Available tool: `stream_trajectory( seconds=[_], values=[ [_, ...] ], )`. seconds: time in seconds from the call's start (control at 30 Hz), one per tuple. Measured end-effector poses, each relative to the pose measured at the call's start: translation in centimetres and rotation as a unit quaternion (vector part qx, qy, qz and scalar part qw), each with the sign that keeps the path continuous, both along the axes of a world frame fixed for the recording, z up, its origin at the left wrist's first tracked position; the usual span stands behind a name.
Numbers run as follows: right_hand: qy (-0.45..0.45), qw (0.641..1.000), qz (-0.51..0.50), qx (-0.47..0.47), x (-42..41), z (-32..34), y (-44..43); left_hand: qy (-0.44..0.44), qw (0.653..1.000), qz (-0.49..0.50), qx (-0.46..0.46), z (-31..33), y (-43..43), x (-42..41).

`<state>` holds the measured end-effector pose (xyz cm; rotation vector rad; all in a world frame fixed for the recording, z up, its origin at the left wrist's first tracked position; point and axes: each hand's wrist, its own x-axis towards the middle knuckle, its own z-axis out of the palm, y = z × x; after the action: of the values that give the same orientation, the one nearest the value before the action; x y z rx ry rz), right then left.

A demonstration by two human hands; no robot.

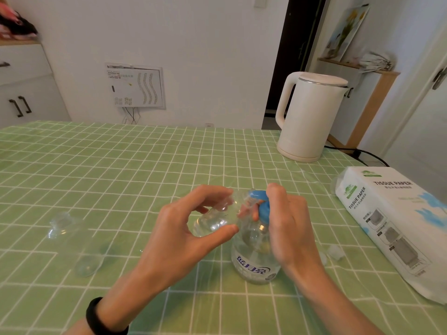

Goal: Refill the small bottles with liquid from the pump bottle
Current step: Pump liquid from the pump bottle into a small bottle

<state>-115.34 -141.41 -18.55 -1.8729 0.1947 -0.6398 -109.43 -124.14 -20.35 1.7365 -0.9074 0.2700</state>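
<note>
A clear pump bottle [255, 262] with a blue pump head [262, 204] stands on the green checked tablecloth near the front centre. My right hand [290, 226] grips the blue pump head from the right. My left hand [183, 233] holds a small clear bottle [215, 220] between thumb and fingers, tilted with its mouth by the pump's nozzle. Two other small clear bottles lie on the cloth to the left, one [59, 226] further back and one [88, 265] nearer.
A white electric kettle [307, 117] stands at the back right, its black cord running off the table. A pack of tissue paper [399, 221] lies along the right edge. A small clear cap [336, 251] sits beside it.
</note>
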Motion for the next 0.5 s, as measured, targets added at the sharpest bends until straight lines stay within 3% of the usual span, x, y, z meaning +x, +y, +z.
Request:
stream_trajectory(
  seconds=[0.3,0.5],
  values=[
    [0.02,0.999,0.019,0.018,0.0,0.1,0.0,0.0,1.0,-0.001,-0.013,0.2,0.1,0.1],
    [0.133,0.989,0.059,0.04,-0.2,1.8,-0.1,-0.006,1.0,0.004,-0.012,0.4,0.0,0.0]
  ],
)
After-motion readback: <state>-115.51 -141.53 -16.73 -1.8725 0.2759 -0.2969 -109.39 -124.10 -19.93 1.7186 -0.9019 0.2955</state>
